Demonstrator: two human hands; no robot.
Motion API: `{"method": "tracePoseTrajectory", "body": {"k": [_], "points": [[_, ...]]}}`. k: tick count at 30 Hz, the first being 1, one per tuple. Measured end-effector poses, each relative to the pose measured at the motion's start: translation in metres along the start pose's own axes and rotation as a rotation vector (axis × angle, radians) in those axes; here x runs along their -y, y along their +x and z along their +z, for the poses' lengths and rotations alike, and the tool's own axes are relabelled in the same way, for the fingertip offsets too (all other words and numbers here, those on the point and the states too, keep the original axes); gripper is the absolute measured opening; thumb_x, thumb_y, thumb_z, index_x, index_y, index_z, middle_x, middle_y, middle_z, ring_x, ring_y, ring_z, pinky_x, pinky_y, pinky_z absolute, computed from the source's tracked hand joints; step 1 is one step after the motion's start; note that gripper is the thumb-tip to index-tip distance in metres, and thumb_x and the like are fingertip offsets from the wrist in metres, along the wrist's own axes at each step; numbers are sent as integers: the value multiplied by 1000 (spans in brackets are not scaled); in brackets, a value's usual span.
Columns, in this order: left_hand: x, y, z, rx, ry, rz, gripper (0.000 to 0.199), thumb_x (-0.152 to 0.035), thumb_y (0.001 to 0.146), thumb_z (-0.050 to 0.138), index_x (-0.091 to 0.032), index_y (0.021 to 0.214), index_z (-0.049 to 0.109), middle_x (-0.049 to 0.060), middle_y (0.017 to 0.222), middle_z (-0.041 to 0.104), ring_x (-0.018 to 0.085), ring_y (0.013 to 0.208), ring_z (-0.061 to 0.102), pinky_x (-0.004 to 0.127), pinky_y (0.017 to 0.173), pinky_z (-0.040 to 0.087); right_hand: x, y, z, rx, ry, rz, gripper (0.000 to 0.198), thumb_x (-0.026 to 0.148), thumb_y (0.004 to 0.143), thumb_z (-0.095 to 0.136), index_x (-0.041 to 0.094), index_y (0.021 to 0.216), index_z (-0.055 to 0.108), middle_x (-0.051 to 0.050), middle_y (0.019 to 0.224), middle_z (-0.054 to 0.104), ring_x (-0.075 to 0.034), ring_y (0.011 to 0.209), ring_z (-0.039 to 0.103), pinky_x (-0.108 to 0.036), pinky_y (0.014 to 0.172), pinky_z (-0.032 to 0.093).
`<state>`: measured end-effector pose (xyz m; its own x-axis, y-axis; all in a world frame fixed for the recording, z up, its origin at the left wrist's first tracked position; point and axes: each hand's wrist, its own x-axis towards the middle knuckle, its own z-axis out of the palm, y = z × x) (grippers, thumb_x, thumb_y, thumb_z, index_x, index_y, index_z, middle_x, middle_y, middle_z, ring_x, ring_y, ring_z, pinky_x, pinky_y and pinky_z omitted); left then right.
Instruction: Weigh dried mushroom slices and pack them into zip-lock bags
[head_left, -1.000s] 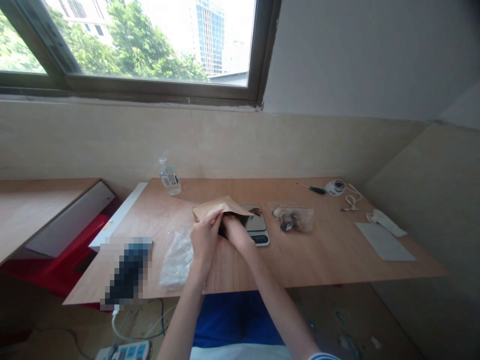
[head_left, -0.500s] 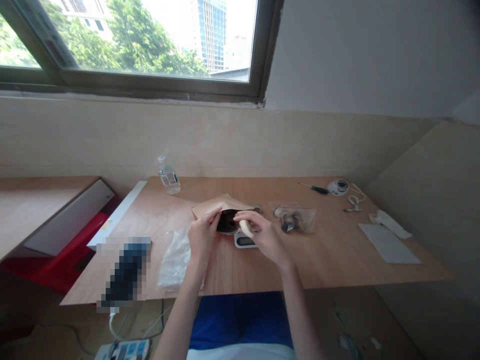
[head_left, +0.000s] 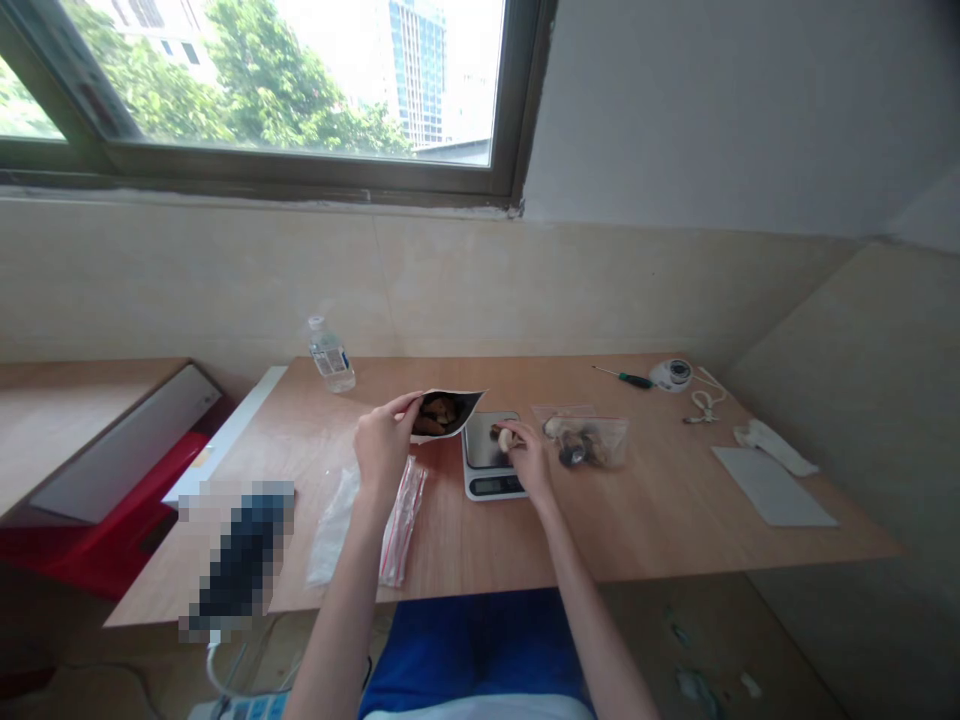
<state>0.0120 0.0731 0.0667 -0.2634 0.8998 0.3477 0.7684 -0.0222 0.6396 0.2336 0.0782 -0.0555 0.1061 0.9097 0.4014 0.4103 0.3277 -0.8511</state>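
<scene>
My left hand (head_left: 384, 440) is closed on the edge of an open pouch (head_left: 466, 410), which is tilted so its dark inside and several brown dried mushrooms (head_left: 441, 408) show. Between the fingers of my right hand (head_left: 532, 458) is a pale, rounded mushroom (head_left: 506, 440), just above the steel plate of a kitchen scale (head_left: 480, 440). A small dark piece shows beside the mushroom; I cannot tell whether it lies on the plate or is held. The scale's display faces me, its reading too dim to make out.
Right of the scale lies a clear bag (head_left: 600, 440) with mushrooms. Plastic zip bags (head_left: 401, 530) lie at the front left, beside a blurred dark object (head_left: 240, 560). Farther back stand a water bottle (head_left: 331, 358), a screwdriver (head_left: 634, 380) and a dome camera (head_left: 673, 375).
The pouch has moved left off the scale and tilted, uncovering the plate. My right hand has come away from the pouch's mouth, lower and right, over the scale with the mushroom.
</scene>
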Motion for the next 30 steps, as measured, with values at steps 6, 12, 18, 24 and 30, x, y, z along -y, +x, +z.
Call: {"method": "tracePoseTrajectory", "body": {"k": [6,12,18,24,30], "points": [[1,-4,-1,2,-22,-7,22,-39,83,56,-31,95,74,2,84,75,23,81,69,26,66,46,-12,-1,16,53,-177,-60,55,-3,69,38,22,110,66,-10,116,58,-22,111,53,-40,97,42],[2,-6,1,-6,-47,1,22,-39,83,56,-32,94,74,1,83,75,22,80,70,26,67,46,-23,0,16,63,-282,-107,58,-2,72,37,21,121,58,-9,112,60,-20,106,55,-38,94,44],[3,-7,2,-17,-46,-6,22,-40,83,57,-32,95,74,2,81,75,22,80,70,26,66,46,-27,-1,15,16,-313,-107,47,5,77,40,18,119,58,-11,110,60,-23,105,55,-42,93,44],[4,-7,2,-15,-66,-5,22,-40,83,57,-32,94,74,1,81,75,22,79,70,26,67,47,-33,-12,6,-28,-306,-99,36,10,80,42,17,111,60,-12,104,60,-25,103,56,-43,90,46],[6,-9,2,-16,-85,-3,22,-40,83,57,-32,94,74,1,81,75,21,78,70,25,69,47,-37,-22,-3,-11,-269,-91,30,18,84,46,19,112,58,-11,105,60,-22,98,59,-38,84,50]]}}
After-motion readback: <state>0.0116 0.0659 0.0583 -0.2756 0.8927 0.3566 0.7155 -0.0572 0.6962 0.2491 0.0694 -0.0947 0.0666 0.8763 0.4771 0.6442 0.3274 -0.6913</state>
